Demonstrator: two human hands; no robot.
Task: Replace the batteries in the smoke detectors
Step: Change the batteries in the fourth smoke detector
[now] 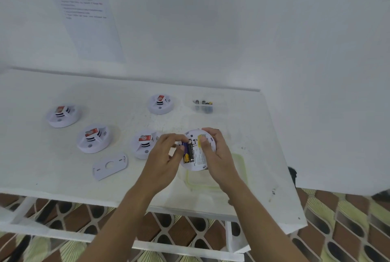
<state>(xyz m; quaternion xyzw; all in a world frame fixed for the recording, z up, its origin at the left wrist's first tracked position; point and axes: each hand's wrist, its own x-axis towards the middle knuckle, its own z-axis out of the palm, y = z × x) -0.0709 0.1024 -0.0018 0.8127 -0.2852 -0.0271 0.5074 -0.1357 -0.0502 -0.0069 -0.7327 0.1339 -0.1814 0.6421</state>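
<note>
A white round smoke detector [207, 163] is held above the table with its back side up and its battery bay showing. My right hand [213, 152] grips its right rim, thumb lying across the label. My left hand [166, 154] pinches a purple and gold battery [186, 152] at the bay's left side. A second, black battery [191, 153] lies in the bay beside it. A clear container of spare batteries [203, 105] stands at the back of the table.
Several other white smoke detectors with red tags sit on the white table [126, 101]: [62, 115], [94, 138], [143, 143], [161, 103]. A detached mounting plate [109, 165] lies front left. A clear lid with a yellowish rim [240, 169] lies under my hands. A paper sheet [84, 14] hangs on the wall.
</note>
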